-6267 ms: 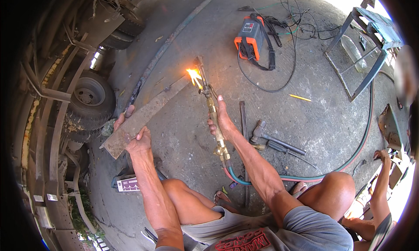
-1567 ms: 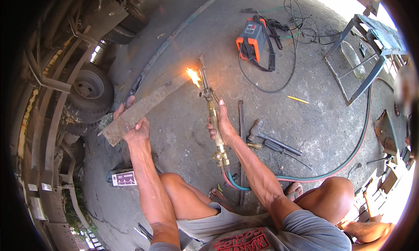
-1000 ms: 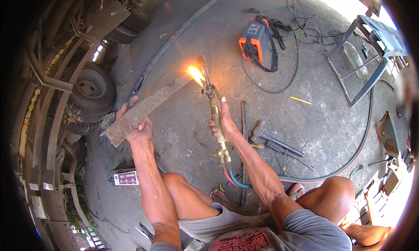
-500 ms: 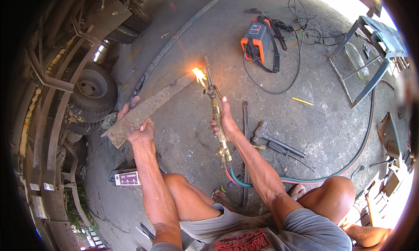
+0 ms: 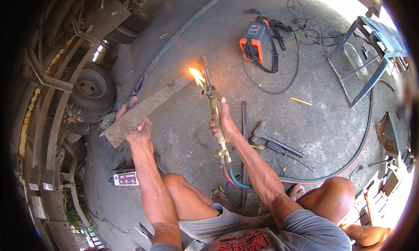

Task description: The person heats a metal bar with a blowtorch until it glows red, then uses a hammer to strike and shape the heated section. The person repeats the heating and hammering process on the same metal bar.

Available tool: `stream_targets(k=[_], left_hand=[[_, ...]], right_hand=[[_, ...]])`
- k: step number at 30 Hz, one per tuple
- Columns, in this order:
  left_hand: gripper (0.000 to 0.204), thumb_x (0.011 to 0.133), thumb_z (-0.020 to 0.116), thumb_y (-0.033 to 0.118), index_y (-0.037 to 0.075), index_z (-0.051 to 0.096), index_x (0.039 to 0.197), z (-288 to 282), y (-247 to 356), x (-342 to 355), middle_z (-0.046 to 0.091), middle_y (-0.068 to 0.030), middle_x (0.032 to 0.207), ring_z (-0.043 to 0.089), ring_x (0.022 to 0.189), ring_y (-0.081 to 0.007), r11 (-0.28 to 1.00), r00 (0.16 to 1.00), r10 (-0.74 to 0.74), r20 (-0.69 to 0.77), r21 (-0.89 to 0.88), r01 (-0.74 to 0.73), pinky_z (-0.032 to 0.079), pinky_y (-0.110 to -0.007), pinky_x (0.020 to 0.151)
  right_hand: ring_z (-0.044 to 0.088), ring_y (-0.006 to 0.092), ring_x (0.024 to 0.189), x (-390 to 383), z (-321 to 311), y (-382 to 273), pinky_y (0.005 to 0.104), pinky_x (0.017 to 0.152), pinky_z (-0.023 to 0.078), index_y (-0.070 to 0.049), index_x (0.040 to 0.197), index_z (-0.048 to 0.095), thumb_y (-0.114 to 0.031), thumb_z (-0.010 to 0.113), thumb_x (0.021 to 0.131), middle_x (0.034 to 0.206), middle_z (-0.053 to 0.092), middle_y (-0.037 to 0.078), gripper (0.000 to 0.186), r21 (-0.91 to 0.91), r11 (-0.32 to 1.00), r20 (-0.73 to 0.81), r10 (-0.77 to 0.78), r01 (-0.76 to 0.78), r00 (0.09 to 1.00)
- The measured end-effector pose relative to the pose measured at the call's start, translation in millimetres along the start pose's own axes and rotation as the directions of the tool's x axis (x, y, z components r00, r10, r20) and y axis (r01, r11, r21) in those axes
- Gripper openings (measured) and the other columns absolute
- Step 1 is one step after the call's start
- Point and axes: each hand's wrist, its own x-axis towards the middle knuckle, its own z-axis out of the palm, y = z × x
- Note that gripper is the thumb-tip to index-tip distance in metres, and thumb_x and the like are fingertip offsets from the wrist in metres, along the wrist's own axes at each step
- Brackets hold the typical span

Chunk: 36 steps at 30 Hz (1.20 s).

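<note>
A truck wheel [image 5: 91,91] stood well left of the cutting torch [image 5: 215,109], and a grey-and-orange machine [image 5: 255,39] sat beyond it, to its right. The metal plate [image 5: 150,103] slanted down and left from the torch's head. Right of the torch lay a hammer [image 5: 281,145]. The left hand [image 5: 140,132] was closed around the plate's lower end; the right hand [image 5: 224,122] was wrapped around the torch's brass body. A flame [image 5: 197,77] burned at the torch's head. Farther right lay a yellow pencil [image 5: 300,101].
</note>
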Motion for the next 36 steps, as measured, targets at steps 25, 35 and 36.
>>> stream_targets(k=[25,35,36], left_hand=[[0.027,0.100,0.058,0.030,0.004,0.064,0.108,7,-3,1,0.072,-0.0213,0.119,0.074,0.077,-0.0256,1.000,1.000,-0.007,0.020,0.012,0.006,0.048,-0.025,0.032],[0.025,0.099,0.059,0.028,0.005,0.064,0.108,13,-6,-2,0.071,-0.0215,0.119,0.073,0.072,-0.0227,0.998,0.999,0.035,-0.024,0.045,-0.033,0.046,-0.024,0.030],[0.024,0.099,0.060,0.028,0.006,0.065,0.108,11,-6,-2,0.070,-0.0211,0.122,0.073,0.073,-0.0221,0.998,0.999,0.037,-0.030,0.053,-0.035,0.046,-0.024,0.030]], right_hand=[[0.037,0.0083,0.050,-12,-1,13,0.0265,0.043,0.037,-0.014,0.095,0.043,-0.099,0.027,0.084,0.067,0.042,-0.004,0.087,-0.006,1.000,-0.012,0.015,-0.015,1.000],[0.038,0.0082,0.049,-10,0,5,0.0264,0.043,0.037,-0.013,0.096,0.044,-0.098,0.028,0.085,0.066,0.042,-0.003,0.087,0.017,1.000,-0.001,-0.002,0.002,1.000],[0.038,0.0082,0.049,-10,0,4,0.0264,0.042,0.037,-0.013,0.096,0.044,-0.098,0.028,0.085,0.066,0.042,-0.003,0.087,0.022,1.000,-0.002,0.002,-0.002,1.000]])
